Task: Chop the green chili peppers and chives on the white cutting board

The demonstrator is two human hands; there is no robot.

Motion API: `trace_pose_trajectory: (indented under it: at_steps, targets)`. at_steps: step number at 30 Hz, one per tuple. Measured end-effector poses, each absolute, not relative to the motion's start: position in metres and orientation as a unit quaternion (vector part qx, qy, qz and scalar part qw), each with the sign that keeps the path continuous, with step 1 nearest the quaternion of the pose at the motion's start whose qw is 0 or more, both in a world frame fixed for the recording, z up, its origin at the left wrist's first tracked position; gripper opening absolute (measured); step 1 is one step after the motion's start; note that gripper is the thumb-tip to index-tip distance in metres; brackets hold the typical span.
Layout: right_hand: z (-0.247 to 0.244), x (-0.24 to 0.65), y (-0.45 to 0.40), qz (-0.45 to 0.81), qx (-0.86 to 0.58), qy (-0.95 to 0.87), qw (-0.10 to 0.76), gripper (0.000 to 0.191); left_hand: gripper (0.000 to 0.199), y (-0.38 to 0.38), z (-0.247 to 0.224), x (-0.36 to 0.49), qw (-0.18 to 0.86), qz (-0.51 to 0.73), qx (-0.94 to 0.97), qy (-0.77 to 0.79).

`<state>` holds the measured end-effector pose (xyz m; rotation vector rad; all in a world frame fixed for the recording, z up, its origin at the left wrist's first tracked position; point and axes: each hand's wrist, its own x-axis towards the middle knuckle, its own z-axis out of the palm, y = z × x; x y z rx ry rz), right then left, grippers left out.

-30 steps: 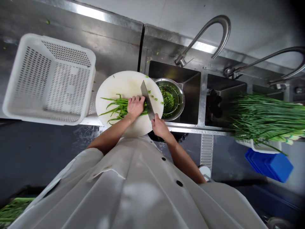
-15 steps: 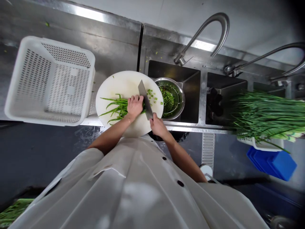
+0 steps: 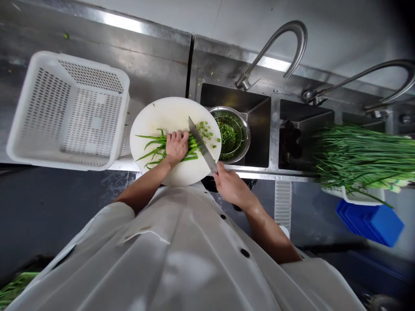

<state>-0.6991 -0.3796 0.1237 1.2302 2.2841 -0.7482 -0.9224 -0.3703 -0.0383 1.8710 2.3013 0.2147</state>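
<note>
A bunch of long green chili peppers point(image 3: 154, 147) lies on a round white cutting board point(image 3: 175, 172). My left hand point(image 3: 177, 146) rests on the bunch with its fingers curled over it, pressing it to the board. In my right hand point(image 3: 231, 183) is the handle of a kitchen knife point(image 3: 202, 147), whose broad blade slants across the board, just right of the peppers' cut ends. Small cut pepper pieces point(image 3: 207, 129) lie scattered to the right of the blade. Beside the board, a metal bowl point(image 3: 247, 129) in the sink holds a strainer of chopped green pieces point(image 3: 227, 134).
On the left stands a white perforated basket point(image 3: 19, 121). Curved faucets point(image 3: 300, 39) rise behind the sinks point(image 3: 259, 147). Long green stalks point(image 3: 366, 155) are heaped in a white basket point(image 3: 363, 198) at the right, above blue bins point(image 3: 372, 222).
My left hand has slid left along the peppers, exposing their cut ends. My right hand has drawn back toward me and to the right, with the knife blade tilted over more.
</note>
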Motion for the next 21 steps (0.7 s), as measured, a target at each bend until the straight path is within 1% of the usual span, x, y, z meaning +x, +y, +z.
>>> trace_pose_trajectory:
  at_steps: [2, 4, 8, 10, 13, 14, 17, 18, 19, 21]
  targets:
    - [0.114, -0.705, -0.381, -0.288, 0.443, 0.822, 0.213, 0.033, 0.042, -0.371, -0.038, -0.920, 0.073, 0.059, 0.642, 0.761]
    - [0.091, -0.719, -0.381, -0.298, 0.462, 0.811, 0.201, 0.034, 0.043, -0.371, -0.037, -0.918, 0.060, 0.051, 0.652, 0.754]
    - [0.050, -0.742, -0.376, -0.289, 0.489, 0.801, 0.192, 0.041, 0.045, -0.367, -0.034, -0.919, 0.055, 0.051, 0.644, 0.761]
    - [0.047, -0.740, -0.372, -0.282, 0.499, 0.798, 0.188, 0.043, 0.045, -0.366, -0.031, -0.922, 0.064, 0.055, 0.635, 0.768]
    - [0.062, -0.724, -0.367, -0.274, 0.513, 0.797, 0.161, 0.041, 0.047, -0.378, -0.022, -0.924, 0.100, 0.082, 0.628, 0.767]
    - [0.069, -0.718, -0.366, -0.274, 0.514, 0.799, 0.148, 0.040, 0.055, -0.387, -0.019, -0.923, 0.112, 0.090, 0.638, 0.757]
    - [0.084, -0.703, -0.368, -0.281, 0.515, 0.801, 0.122, 0.039, 0.098, -0.416, -0.017, -0.914, 0.134, 0.076, 0.686, 0.711]
    - [0.086, -0.699, -0.370, -0.284, 0.517, 0.798, 0.120, 0.039, 0.107, -0.423, -0.018, -0.912, 0.142, 0.062, 0.694, 0.703]
    - [0.088, -0.697, -0.372, -0.288, 0.521, 0.794, 0.122, 0.039, 0.110, -0.426, -0.021, -0.912, 0.147, 0.050, 0.693, 0.704]
    - [0.087, -0.694, -0.377, -0.296, 0.526, 0.786, 0.131, 0.040, 0.112, -0.422, -0.026, -0.918, 0.142, 0.036, 0.677, 0.721]
